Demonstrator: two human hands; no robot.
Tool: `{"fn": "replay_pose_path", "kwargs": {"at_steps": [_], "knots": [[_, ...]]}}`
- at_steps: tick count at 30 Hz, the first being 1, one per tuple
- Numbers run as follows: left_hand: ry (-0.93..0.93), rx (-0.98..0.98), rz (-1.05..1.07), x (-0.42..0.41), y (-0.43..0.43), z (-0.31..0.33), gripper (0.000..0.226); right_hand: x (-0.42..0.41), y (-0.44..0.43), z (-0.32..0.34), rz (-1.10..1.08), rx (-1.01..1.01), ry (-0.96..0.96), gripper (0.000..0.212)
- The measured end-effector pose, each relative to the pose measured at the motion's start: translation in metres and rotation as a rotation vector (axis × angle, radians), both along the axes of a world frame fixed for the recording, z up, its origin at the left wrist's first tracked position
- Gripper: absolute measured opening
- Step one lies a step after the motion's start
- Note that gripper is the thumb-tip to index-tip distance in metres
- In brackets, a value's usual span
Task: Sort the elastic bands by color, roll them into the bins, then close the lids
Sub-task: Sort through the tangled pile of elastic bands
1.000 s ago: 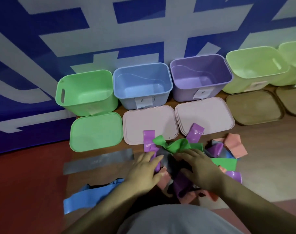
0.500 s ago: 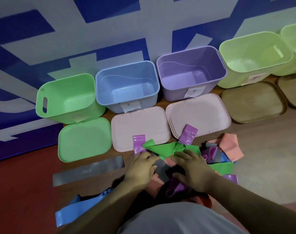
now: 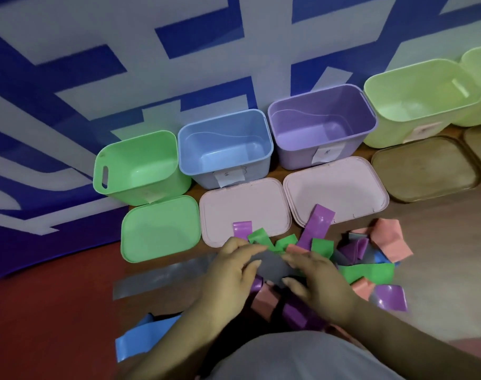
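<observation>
A heap of elastic bands lies on the floor in front of me: purple [image 3: 320,220], green [image 3: 365,272], salmon [image 3: 390,239] and blue [image 3: 146,338]. A long grey band [image 3: 157,278] runs from the left into the heap. My left hand [image 3: 228,275] and my right hand [image 3: 321,283] sit close together over the heap, each pinching the grey band's right end between fingers and thumb. Behind stand open bins: green [image 3: 110,165], blue [image 3: 266,138], purple [image 3: 368,113] and light green [image 3: 477,100]. Nothing lies inside them.
Lids lie flat in front of the bins: a green lid [image 3: 162,229], two pink lids [image 3: 244,204] [image 3: 340,190] and a brown lid [image 3: 425,168]. Another light green bin [image 3: 480,69] and brown lid [image 3: 480,144] sit at the far right. A blue-and-white wall backs the bins.
Both hands have drawn closer together on top of the heap, and the grey band's end now shows stretched between them. The view has tilted slightly.
</observation>
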State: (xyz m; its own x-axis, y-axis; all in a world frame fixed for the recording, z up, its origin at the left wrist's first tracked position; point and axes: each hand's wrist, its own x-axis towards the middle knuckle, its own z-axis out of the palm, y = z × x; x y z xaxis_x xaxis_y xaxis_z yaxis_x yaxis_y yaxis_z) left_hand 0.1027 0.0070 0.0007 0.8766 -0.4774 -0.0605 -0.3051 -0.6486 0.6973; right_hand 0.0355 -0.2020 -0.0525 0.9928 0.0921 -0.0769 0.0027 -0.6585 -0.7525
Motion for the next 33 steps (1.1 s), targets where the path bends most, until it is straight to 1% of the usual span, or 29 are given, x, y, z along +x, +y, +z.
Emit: {"fn": "replay_pose_path", "kwargs": {"at_steps": [1, 3, 5, 10, 13, 16, 19, 22, 26, 28, 33], "knots": [[-0.008, -0.005, 0.023, -0.001, 0.003, 0.005, 0.033, -0.002, 0.003, 0.002, -0.025, 0.03, -0.003, 0.043], [-0.016, -0.014, 0.077, -0.002, 0.01, 0.013, 0.035, -0.006, 0.007, 0.006, -0.056, 0.104, 0.051, 0.04], [-0.022, -0.039, 0.137, -0.001, 0.02, 0.018, 0.035, -0.007, 0.009, 0.009, -0.047, 0.136, 0.104, 0.041], [-0.049, -0.108, 0.282, 0.0, 0.056, 0.023, 0.036, 0.002, 0.017, 0.026, 0.077, 0.126, 0.159, 0.044], [-0.029, -0.143, 0.381, 0.0, 0.084, 0.023, 0.038, 0.013, 0.032, 0.035, 0.162, 0.084, 0.199, 0.04], [-0.002, -0.175, 0.482, -0.002, 0.115, 0.02, 0.041, 0.025, 0.053, 0.04, 0.217, 0.093, 0.212, 0.035], [0.004, -0.174, 0.551, -0.004, 0.15, 0.011, 0.039, 0.036, 0.079, 0.042, 0.173, 0.109, 0.156, 0.037], [0.018, -0.148, 0.616, -0.003, 0.187, -0.002, 0.037, 0.051, 0.107, 0.039, 0.146, 0.143, 0.163, 0.036], [0.077, -0.113, 0.649, -0.005, 0.228, -0.02, 0.03, 0.076, 0.148, 0.032, 0.26, 0.028, 0.152, 0.029], [0.074, -0.045, 0.645, -0.003, 0.247, -0.03, 0.03, 0.089, 0.168, 0.027, 0.314, -0.048, 0.171, 0.025], [0.148, 0.101, 0.6, 0.015, 0.286, -0.059, 0.033, 0.122, 0.216, 0.01, 0.304, -0.209, 0.251, 0.021]]}}
